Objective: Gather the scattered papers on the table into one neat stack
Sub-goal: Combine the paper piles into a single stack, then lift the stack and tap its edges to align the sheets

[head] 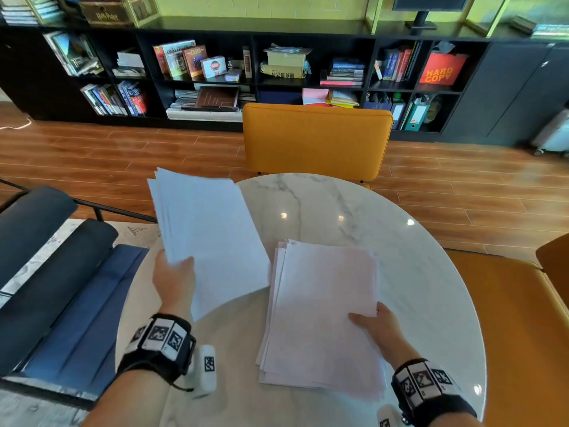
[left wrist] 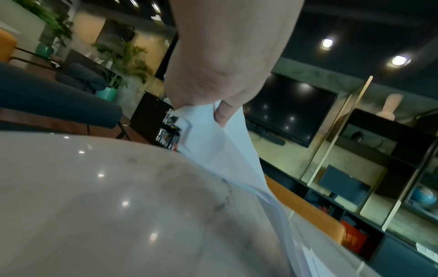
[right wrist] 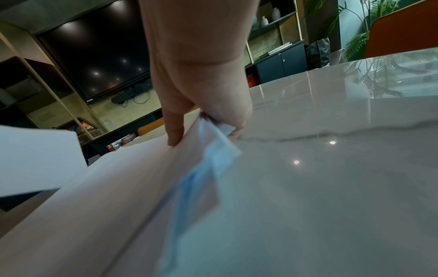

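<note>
Left hand [head: 174,280] grip: thumb on top, fingers underneath, pinching the near corner of a white sheaf of papers [head: 206,235]. Sheaf is lifted off the bench [head: 338,204], tilted, its far end reaching past the bench's left edge; sheet edges fanned unevenly. Right hand [head: 374,329] grip: thumb flat on top, fingers curled under the right edge of a second, pinkish-white paper stack [head: 323,306]. This stack lies on the marble bench near the middle front; its right edge is raised slightly in the right wrist view, sheets offset at the corners. The two batches sit side by side, close, edges nearly meeting. Orange chair [head: 317,137] stands beyond the bench; black bookshelf [head: 277,72] behind it.
</note>
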Available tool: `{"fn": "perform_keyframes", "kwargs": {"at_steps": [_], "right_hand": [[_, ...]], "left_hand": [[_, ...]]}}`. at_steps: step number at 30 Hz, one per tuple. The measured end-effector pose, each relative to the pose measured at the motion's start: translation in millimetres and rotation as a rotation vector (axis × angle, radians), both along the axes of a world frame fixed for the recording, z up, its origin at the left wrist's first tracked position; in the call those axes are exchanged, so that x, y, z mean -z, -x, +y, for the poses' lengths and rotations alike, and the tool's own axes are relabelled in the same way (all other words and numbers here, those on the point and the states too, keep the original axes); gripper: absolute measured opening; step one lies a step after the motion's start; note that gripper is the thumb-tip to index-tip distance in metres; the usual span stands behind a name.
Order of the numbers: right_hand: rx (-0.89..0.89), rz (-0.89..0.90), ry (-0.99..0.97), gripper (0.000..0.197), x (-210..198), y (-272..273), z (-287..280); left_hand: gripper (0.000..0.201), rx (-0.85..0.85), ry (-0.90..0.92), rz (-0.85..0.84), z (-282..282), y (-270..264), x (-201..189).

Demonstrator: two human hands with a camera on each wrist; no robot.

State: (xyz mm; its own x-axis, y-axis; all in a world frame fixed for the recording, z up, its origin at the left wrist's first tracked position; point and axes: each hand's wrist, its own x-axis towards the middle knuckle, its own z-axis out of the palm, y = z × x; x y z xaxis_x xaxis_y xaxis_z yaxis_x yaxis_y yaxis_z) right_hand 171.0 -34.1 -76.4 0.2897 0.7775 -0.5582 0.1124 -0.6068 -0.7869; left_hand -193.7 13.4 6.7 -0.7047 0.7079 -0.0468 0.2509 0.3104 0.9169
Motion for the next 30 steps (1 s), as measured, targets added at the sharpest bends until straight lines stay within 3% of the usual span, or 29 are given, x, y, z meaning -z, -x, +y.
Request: {"fn": "perform_keyframes", "kwargs": {"at_steps": [3,6,11,16,18,23,28,30], "right_hand": [[-0.021,0.005,-0.002,0.042,-2,-1,-1],[-0.005,0.019,0.005,0.040,-8,0,-1],[0.027,0.100,0.070,0.047,-19,-2,0],[0.090,0.152,0.133,0.078,-10,-5,0],[0.097,0.180,0.123,0.076,-10,-5,1],[0.032,0.071,0.051,0.043,-11,0,1],[0.044,0.010,0.005,0.036,-7,8,-3],[0.044,0.016,-0.041,0.036,-9,9,-6]], "left_hand": [[0.036,-0.050,-0.090,-0.089,4,0,-22],[0.039,0.006,-0.094,-0.196,0,-12,-29],[0.036,0.292,0.112,-0.316,-11,-49,6],[0.039,0.494,0.277,-0.410,-29,-87,47],[0.039,0.574,0.308,-0.405,-36,-100,50],[0.044,0.735,0.394,-0.357,-41,-121,56],[0.040,0.916,0.503,-0.170,-41,-134,64],[0.052,0.897,0.516,-0.028,-41,-136,66]]}}
